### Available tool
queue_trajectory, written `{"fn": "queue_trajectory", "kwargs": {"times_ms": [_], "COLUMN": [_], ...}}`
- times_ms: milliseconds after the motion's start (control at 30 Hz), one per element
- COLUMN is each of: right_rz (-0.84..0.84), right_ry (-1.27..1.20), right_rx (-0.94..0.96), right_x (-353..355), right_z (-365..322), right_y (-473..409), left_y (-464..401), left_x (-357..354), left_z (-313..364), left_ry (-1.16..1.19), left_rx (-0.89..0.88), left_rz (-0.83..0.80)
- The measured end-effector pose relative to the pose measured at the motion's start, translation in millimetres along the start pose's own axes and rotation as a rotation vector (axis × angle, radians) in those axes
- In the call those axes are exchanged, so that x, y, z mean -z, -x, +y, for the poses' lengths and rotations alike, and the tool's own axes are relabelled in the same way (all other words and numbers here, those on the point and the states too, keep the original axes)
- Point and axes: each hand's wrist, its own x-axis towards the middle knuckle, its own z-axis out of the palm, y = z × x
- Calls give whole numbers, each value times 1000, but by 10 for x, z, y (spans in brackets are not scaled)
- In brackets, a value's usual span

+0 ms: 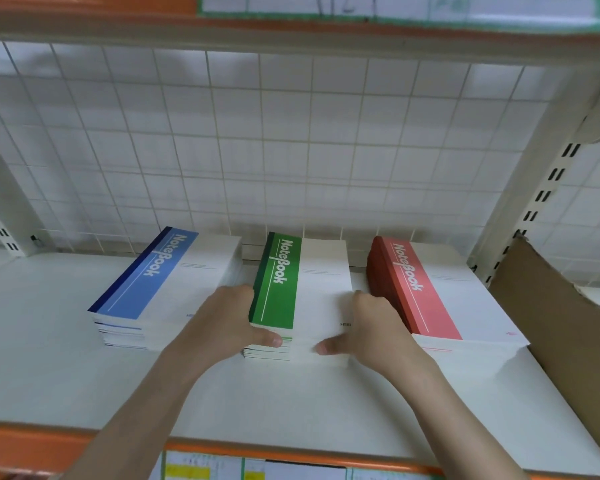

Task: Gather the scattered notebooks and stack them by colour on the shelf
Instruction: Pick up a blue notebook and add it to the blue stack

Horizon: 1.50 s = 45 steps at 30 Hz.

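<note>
three stacks of notebooks sit side by side across the middle of the head view, all on the white shelf (66, 358), well apart from its orange front edge (32, 445) at the bottom of the frame. i see the blue stack (160, 289) left of centre, the green stack (298, 292) in the centre and the red stack (437, 299) right of centre, each topped by a cover with a coloured band reading "notebook" and a white remainder. my left hand (226, 323) comes up from the lower left and grasps the green stack on its left side, thumb lying along the front edge of the pile and fingers curled round the spine side, tucked between the green and blue stacks. my right hand (374, 327) comes up from the lower right and grasps the same stack on its right side, thumb pointing left along the front edge, fingers curled into the gap beside the red stack. the two thumbs are near each other but apart. a white wire grid (291, 150) backs the shelf across the upper half of the frame, with white tiles behind it. a piece of brown cardboard (561, 323) leans at the right edge, just beside the red stack. another shelf edge runs along the top of the frame.
</note>
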Motion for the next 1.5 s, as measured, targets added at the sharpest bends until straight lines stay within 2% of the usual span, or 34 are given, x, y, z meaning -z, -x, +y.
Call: {"fn": "queue_trajectory", "kwargs": {"times_ms": [633,867,1200,1333,1500], "right_rz": [-34,-29,45,18,24], "right_ry": [-13,31,45,6,85], "right_rx": [-28,-22,-11,-37,27], "right_x": [-35,-64,-111,-184,-224], "right_z": [-25,-25,23,117,174], "right_y": [3,15,-44,-33,-79], "left_y": [38,38,13,27,10], "left_x": [-10,-4,-21,-29,-53], "left_z": [-7,-29,-58,-100,-105], "left_ry": [-52,-66,-2,5,-2], "left_rx": [2,17,24,22,43], "left_rz": [46,-28,-2,-56,-36]}}
